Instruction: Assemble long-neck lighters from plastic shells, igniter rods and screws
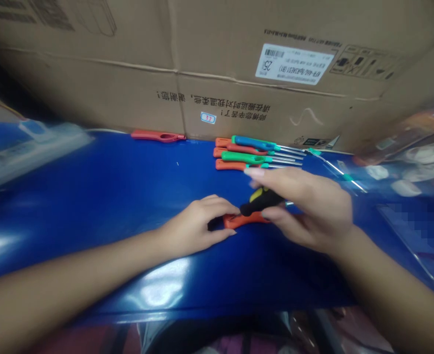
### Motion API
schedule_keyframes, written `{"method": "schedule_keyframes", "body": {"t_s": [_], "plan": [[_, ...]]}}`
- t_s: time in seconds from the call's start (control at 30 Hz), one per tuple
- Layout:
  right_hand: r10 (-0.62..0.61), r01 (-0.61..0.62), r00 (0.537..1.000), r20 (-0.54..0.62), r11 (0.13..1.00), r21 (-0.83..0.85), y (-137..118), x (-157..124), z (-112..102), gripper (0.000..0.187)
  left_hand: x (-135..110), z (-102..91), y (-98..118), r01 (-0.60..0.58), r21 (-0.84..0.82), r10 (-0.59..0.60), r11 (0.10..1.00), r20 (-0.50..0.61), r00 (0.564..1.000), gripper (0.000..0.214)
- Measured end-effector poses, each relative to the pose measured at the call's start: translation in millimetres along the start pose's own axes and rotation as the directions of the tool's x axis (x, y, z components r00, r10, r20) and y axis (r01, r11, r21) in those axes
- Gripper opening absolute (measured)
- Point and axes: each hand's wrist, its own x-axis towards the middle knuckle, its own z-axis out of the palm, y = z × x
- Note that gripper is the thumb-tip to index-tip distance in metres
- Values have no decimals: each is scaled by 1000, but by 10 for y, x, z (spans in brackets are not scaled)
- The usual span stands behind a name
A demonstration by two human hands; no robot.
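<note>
On the blue table lies an orange long-necked lighter (252, 220), its handle end toward the left. My left hand (205, 221) pinches that end between thumb and fingers. In my right hand (305, 206) is a black and yellow screwdriver (259, 200), its tip angled down to the left at the lighter's handle end. The exact contact of the tip is too blurred to tell. Beyond my hands, several more lighters (248, 158) in orange, green and blue lie side by side, metal necks pointing right. A red lighter handle (158, 136) without a visible neck lies farther left.
A large cardboard box (217, 64) stands along the table's far edge like a wall. Loose metal lighter necks (340, 171) lie at the right, near blurred clear plastic bags (423, 162). A pale blurred object (32, 152) is at the left. The blue table (102, 187) ends close in front of me.
</note>
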Motion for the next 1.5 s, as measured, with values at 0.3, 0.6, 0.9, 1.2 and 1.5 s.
{"method": "schedule_keyframes", "body": {"t_s": [0.3,0.6,0.9,1.2,1.5], "plan": [[8,-1,986,-167,999,41,-38,-4,120,37,12,6,-11,5,-8,-5,1000,14,1000,25],[88,-70,983,-161,991,112,-87,26,110,39,3,-3,2,19,-13,-19,1000,9,1000,23],[204,-194,979,-23,955,224,-56,-5,69,44,10,0,-5,22,-5,-22,1000,6,1000,29],[308,-311,950,57,904,294,-97,54,-1,38,9,15,-13,20,4,-20,1000,-18,1000,30],[184,-176,983,-22,964,198,-63,45,26,39,20,14,4,20,4,-19,1000,-30,999,27]]}}
